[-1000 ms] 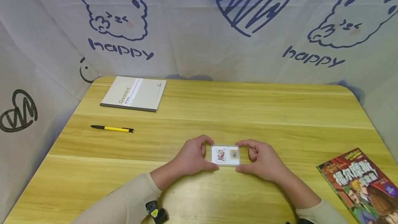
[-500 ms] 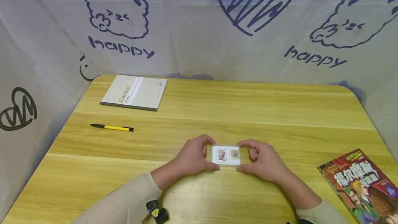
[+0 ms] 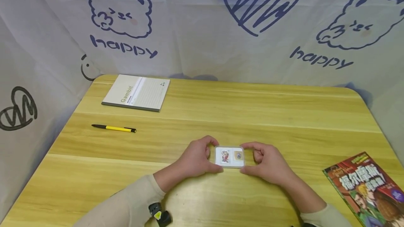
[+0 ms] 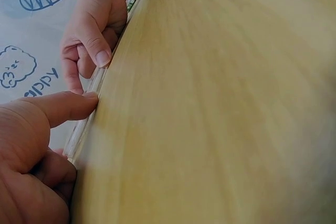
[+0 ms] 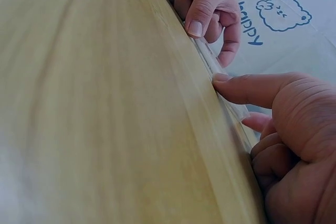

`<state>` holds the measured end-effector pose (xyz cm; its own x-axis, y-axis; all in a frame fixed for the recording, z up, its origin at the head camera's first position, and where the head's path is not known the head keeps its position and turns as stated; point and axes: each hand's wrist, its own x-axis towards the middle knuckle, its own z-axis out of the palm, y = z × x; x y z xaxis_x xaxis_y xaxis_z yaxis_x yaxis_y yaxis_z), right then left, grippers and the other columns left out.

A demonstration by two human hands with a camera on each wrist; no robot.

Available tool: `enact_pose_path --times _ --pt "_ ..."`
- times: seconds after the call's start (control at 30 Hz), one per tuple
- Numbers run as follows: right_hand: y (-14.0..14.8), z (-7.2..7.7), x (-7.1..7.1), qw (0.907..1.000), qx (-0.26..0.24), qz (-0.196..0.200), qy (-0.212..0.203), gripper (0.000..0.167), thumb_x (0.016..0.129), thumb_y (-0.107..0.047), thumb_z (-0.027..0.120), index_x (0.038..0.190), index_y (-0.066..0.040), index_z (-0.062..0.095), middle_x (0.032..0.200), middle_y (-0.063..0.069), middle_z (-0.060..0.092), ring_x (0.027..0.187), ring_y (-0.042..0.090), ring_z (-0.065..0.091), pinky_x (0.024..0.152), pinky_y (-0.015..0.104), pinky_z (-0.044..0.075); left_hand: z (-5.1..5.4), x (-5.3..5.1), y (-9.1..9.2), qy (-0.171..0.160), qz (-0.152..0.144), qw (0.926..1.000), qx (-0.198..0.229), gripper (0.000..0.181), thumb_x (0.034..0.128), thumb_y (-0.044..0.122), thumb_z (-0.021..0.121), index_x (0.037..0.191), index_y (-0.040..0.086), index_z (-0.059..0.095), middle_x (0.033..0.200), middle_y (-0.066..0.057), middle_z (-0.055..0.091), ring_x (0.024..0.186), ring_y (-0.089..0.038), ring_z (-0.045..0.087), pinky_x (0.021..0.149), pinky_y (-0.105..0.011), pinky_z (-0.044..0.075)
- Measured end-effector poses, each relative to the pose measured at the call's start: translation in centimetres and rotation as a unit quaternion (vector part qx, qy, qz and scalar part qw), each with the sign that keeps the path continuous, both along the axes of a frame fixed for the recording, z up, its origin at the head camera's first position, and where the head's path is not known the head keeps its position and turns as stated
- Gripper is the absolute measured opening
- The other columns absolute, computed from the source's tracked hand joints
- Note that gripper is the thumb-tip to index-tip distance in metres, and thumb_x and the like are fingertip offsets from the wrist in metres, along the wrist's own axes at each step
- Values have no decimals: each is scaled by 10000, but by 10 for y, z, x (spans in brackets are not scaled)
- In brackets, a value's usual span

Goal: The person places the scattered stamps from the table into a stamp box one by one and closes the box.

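Observation:
A small clear plastic case (image 3: 229, 162) with a white backing and two stamp-like pictures lies flat at the table's near middle in the head view. My left hand (image 3: 196, 158) pinches its left end, with the thumb on the near corner and the forefinger on the far one. At the other end my right hand (image 3: 272, 162) pinches it the same way. From the left wrist, the case (image 4: 81, 132) shows edge-on, low against the tabletop. In the right wrist view my right thumb presses the near edge of the case (image 5: 207, 56).
A grey notebook (image 3: 148, 95) lies at the table's back left, with a yellow and black pen (image 3: 115, 128) in front of it. A colourful book (image 3: 367, 188) is at the right edge. White cloth (image 3: 195, 45) with drawings hangs behind the wooden table (image 3: 268, 115).
The head view has shifted very slightly. Both hands keep their hold on the case, and nothing on the table has moved.

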<state>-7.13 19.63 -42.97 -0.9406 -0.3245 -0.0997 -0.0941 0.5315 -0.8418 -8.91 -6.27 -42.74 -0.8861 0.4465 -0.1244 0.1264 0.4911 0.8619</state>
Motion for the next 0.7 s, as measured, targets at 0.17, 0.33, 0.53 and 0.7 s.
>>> enact_pose_path --times 0.17,0.33,0.53,0.7 --pt "-1 0 0 9999 -7 -5 125 613 657 -216 948 1211 -119 705 567 -92 296 528 68 304 685 296 423 0 0 0 36 7 10000 -19 656 637 120 955 1175 24 591 618 24 436 504 -79 371 465 -233 319" --pt "0 0 1 9998 80 -29 177 619 656 -235 949 1216 -123 708 558 -95 288 519 62 291 656 285 418 1 0 0 -16 4 10000 -15 662 639 120 953 1186 30 591 614 32 434 500 -73 367 462 -224 314" --pt "1 0 0 9997 180 -129 76 621 657 -231 948 1222 -122 715 542 -92 269 504 67 267 617 273 407 1 0 0 48 -15 10000 -16 652 642 129 954 1180 34 598 618 30 434 504 -74 367 466 -230 321" --pt "0 -1 -1 9996 214 -150 43 619 656 -231 947 1223 -134 718 542 -91 270 502 70 268 613 274 411 1 1 0 115 3 9999 -43 641 637 140 957 1165 41 608 616 27 428 503 -77 365 467 -236 323"
